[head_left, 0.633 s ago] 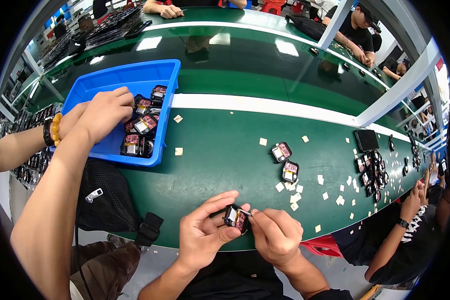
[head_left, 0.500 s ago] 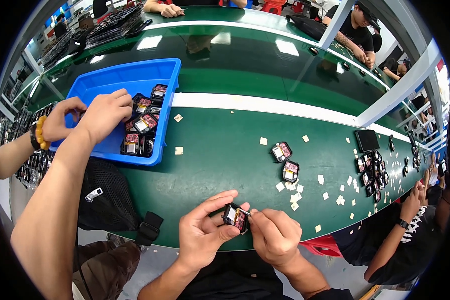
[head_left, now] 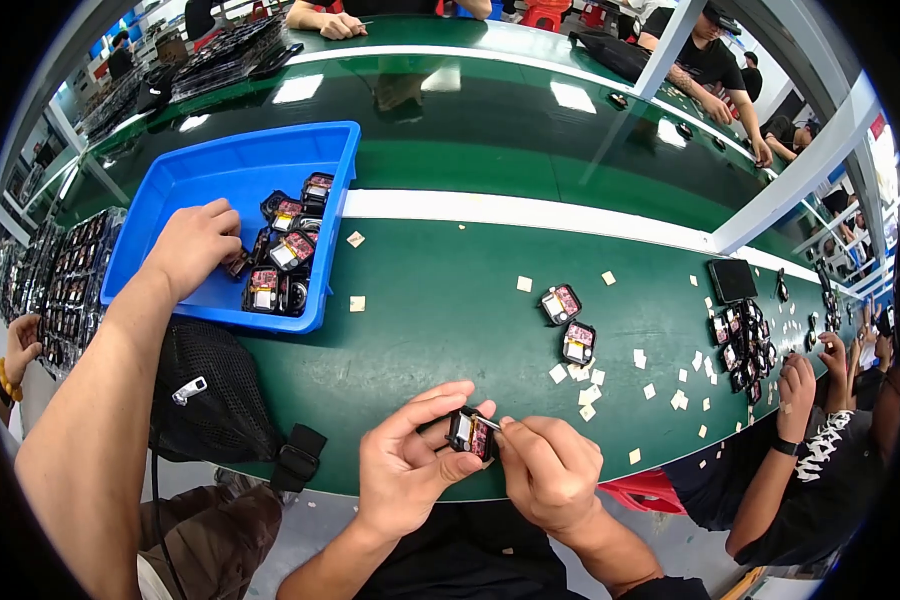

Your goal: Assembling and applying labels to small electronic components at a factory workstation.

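My left hand holds a small black square part with a red inside just above the table's near edge. My right hand pinches at the right side of that same part with a thin tool or tab between thumb and forefinger. Two more such black parts lie on the green table a little beyond my hands. Small beige paper squares are scattered around them.
A blue bin at the left holds several black parts; a co-worker's hand reaches into it. A black mesh bag hangs off the near edge. At the right, another person's hands work beside a pile of parts and a black tray.
The co-worker's second hand with the yellow bracelet has dropped away from the bin to the far left. My hands keep working on the same part.
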Tool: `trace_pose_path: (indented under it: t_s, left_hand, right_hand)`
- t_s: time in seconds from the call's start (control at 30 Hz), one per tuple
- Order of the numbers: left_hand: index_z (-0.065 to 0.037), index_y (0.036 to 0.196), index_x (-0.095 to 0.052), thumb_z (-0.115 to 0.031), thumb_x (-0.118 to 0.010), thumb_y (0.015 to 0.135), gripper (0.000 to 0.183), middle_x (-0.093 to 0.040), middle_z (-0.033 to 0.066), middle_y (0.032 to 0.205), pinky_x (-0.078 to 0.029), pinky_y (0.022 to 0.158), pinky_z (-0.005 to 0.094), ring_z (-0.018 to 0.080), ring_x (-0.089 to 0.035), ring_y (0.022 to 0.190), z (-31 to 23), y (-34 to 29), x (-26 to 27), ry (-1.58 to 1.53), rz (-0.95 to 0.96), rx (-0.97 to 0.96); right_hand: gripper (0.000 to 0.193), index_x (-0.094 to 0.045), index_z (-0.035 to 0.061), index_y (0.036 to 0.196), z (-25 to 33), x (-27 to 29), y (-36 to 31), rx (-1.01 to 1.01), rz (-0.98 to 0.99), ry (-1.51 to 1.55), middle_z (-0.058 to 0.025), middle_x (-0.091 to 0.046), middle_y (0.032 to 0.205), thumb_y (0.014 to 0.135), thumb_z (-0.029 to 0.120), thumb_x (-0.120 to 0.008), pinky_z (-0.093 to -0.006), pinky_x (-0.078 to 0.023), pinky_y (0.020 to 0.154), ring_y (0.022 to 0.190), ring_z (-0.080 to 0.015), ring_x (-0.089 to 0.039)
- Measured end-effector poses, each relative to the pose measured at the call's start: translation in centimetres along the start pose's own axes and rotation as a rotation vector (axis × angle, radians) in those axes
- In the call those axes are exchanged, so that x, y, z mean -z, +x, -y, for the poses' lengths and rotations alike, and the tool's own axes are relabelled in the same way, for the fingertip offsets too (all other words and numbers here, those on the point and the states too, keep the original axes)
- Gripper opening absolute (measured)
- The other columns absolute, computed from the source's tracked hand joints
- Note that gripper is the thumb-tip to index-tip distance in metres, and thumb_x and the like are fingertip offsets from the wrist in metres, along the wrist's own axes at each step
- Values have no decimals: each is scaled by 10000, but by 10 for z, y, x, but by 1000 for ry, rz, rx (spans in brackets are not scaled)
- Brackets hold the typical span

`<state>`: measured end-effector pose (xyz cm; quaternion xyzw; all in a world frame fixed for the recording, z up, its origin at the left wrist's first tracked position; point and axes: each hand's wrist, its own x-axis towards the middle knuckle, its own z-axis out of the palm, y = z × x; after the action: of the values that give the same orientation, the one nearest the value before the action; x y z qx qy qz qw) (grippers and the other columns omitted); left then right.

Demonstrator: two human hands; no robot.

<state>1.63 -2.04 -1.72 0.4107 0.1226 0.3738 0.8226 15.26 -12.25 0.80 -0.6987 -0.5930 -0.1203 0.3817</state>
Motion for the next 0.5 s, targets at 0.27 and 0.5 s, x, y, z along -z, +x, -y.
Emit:
trace_pose_path:
  t_s: [0.27, 0.5]
  left_hand:
    - [40, 1284, -568, 18, -814, 842, 507, -605, 200, 1303, -625, 984, 440, 377, -604, 1290, 0, -2, 6, -114, 5, 31]
    - [18, 1252, -570, 18, -848, 807, 525, -620, 185, 1274, -562, 1047, 444, 361, -606, 1295, -22, 11, 13, -4, 72, -34]
  right_hand:
    - [234, -735, 11, 951, -5, 17, 3, -156, -57, 44, -77, -683, 854, 738, -4, -833, -319, -520, 519, 620, -217, -659]
    - [452, -649, 21, 1239, -32, 18, 8, -398, 24, -224, -148, -605, 1162, 852, 173, -826, -376, -536, 578, 669, -266, -661]
